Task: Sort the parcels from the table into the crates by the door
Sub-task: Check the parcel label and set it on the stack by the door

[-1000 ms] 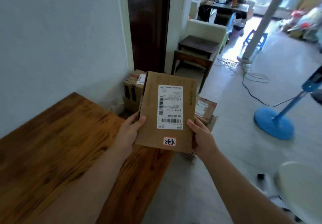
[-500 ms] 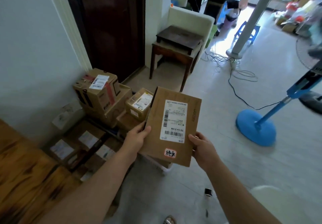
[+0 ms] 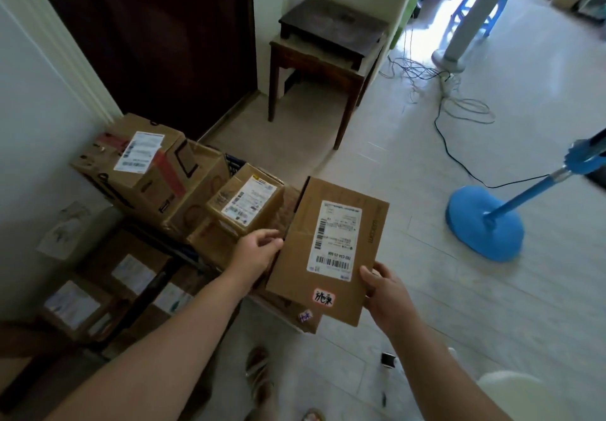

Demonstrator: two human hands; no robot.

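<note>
pale floor (image 3: pixel 426 289) by dark door (image 3: pixel 157 43) | left hand (image 3: pixel 259 251) grips parcel (image 3: pixel 295 276) at left edge | right hand (image 3: pixel 385 296) grips right edge

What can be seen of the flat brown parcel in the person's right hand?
The parcel is a flat, brown cardboard mailer, creased across its face. It is held in the air, label up and slightly tilted, over the stacked boxes near the dark door. It bears a white shipping label with barcodes and a small red-edged sticker with handwriting. The right hand pinches its near right corner, thumb on top. The left hand touches its left edge; its grip there is unclear.
</note>
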